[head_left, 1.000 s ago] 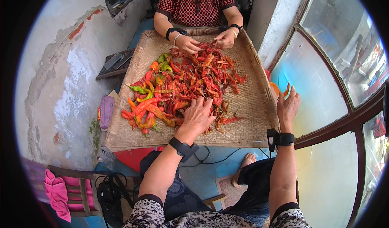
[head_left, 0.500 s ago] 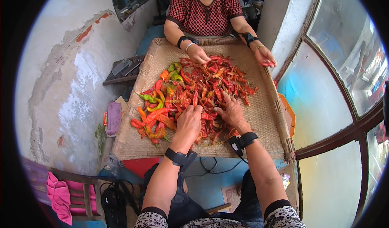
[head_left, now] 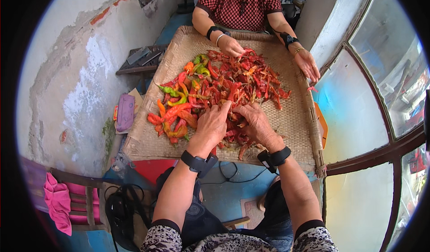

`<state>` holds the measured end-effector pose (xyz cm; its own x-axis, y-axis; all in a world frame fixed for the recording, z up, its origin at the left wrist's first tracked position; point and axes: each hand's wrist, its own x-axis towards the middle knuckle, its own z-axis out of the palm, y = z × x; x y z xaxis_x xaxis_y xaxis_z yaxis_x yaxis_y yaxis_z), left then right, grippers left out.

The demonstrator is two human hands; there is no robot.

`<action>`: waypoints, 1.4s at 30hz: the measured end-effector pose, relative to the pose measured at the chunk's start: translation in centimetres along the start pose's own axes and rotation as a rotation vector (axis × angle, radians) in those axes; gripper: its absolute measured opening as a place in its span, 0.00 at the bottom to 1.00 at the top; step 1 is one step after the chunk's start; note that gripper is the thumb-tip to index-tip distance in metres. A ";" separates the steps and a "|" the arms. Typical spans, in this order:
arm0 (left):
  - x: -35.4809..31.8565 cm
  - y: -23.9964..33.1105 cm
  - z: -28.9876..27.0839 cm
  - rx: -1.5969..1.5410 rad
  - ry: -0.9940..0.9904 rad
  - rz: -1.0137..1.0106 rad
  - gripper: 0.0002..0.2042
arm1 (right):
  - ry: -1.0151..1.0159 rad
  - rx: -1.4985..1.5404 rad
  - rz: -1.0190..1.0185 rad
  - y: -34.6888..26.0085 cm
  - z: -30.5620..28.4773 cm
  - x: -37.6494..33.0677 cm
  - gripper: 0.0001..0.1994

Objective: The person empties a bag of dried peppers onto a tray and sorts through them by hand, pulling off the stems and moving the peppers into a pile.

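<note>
A woven tray (head_left: 291, 140) with a raised rim holds a heap of wrinkled red chili peppers (head_left: 264, 79). Fresher green, orange and red peppers (head_left: 179, 106) lie on its left side. My left hand (head_left: 209, 125) is closed, and a red chili pepper (head_left: 233, 90) sticks up from its fingertips. Close against it, my right hand (head_left: 257, 124) curls inward, its fingers pinched at that pepper's lower end. The fingertips of both hands are partly hidden. Both wrists wear black bands.
Across the tray a co-worker's hand (head_left: 230, 46) touches the heap; their other hand (head_left: 307, 65) is open over the rim, a red bit (head_left: 312, 89) below it. A peeling wall (head_left: 76, 95) stands left, framed glass (head_left: 354, 99) right, a black bag (head_left: 123, 216) lower left.
My right hand has drawn in toward my left, its spread fingers now curled together. The co-worker's hand over the rim has opened, letting go of something red. The view has shifted slightly.
</note>
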<state>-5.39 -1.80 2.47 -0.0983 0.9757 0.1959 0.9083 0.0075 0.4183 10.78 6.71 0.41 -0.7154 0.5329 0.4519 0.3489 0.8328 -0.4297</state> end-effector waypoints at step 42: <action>1.2 3.5 2.6 0.083 0.175 0.226 0.13 | 1.324 1.802 0.570 9.6 -10.3 -9.1 0.20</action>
<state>-1.27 -0.03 1.84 0.0478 0.9021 0.4288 0.9447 -0.1803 0.2740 26.89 11.37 0.18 0.1388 0.9768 -0.1632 -0.9410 0.0788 -0.3290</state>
